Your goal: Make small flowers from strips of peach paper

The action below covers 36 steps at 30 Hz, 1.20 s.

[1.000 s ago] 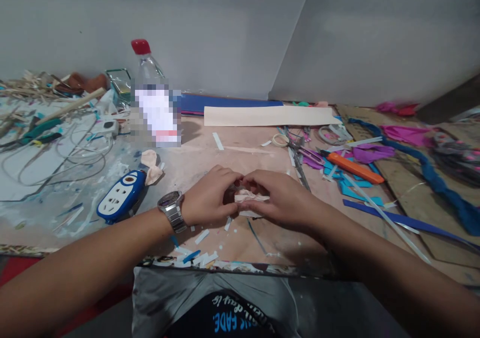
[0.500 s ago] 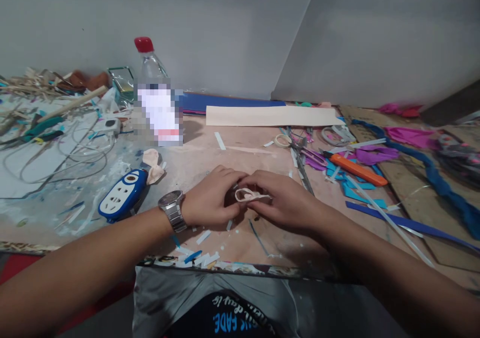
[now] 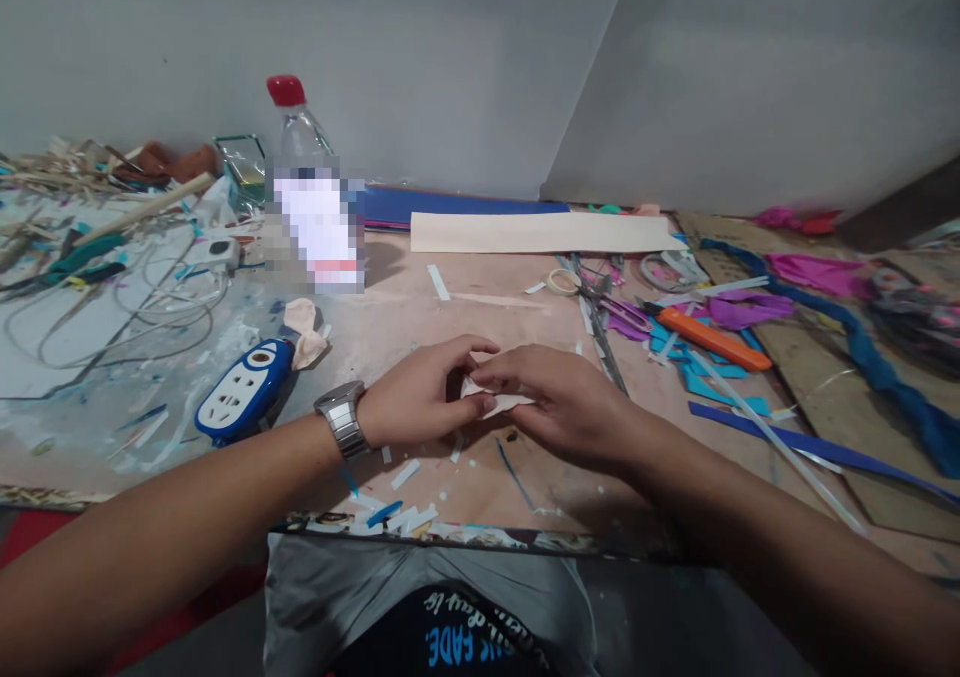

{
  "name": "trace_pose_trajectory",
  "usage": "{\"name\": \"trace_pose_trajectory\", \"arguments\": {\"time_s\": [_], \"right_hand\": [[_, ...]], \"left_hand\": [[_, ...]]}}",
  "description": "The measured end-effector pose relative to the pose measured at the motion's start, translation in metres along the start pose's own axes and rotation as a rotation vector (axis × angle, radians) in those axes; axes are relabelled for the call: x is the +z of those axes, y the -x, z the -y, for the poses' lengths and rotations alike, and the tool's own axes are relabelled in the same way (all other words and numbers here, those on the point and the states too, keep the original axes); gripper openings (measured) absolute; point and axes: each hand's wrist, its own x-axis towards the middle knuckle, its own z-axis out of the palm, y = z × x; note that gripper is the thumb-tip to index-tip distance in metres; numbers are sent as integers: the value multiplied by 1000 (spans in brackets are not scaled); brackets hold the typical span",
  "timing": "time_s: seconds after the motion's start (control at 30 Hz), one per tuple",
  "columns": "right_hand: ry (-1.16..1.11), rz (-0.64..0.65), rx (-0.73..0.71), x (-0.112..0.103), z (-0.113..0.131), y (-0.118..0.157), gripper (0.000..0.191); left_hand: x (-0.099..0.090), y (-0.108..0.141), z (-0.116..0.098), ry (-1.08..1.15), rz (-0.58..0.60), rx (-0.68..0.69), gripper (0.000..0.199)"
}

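Note:
Between my two hands, low over the table's middle, is a small cream-coloured folded piece (image 3: 501,402). My left hand (image 3: 427,387), with a metal watch (image 3: 343,419) on its wrist, pinches the piece's left end between thumb and fingers. From the right, my right hand (image 3: 570,402) grips it too, its fingers curled over the top and covering part of it. A similar cream twisted piece (image 3: 304,332) lies beside the blue and white power socket (image 3: 244,389).
A red-capped bottle (image 3: 287,92) stands at the back left. Behind my hands lies a long cream strip (image 3: 540,233). Scissors (image 3: 596,297), an orange cutter (image 3: 716,339) and coloured scraps are on the right; pliers (image 3: 86,257) and a white cable lie left.
The looped opening of the cream piece no longer shows; it looks flatter between my fingers. My left thumb has moved right onto it, and my right fingers cover more of its top.

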Motion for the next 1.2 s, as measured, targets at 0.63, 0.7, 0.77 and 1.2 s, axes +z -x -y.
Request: {"name": "trace_pose_trajectory", "arguments": {"time_s": [0.63, 0.7, 0.77, 1.2], "right_hand": [[-38, -143, -3, -8, 2, -6, 16], [-6, -79, -5, -9, 2, -7, 15], [17, -13, -30, -10, 2, -7, 27], [-116, -183, 85, -2, 7, -2, 19]], "left_hand": [[-5, -8, -2, 428, -261, -242, 28], [-6, -8, -3, 393, -281, -251, 29], [-6, -8, -4, 409, -278, -263, 31], [0, -5, -4, 506, -110, -267, 42]]}}
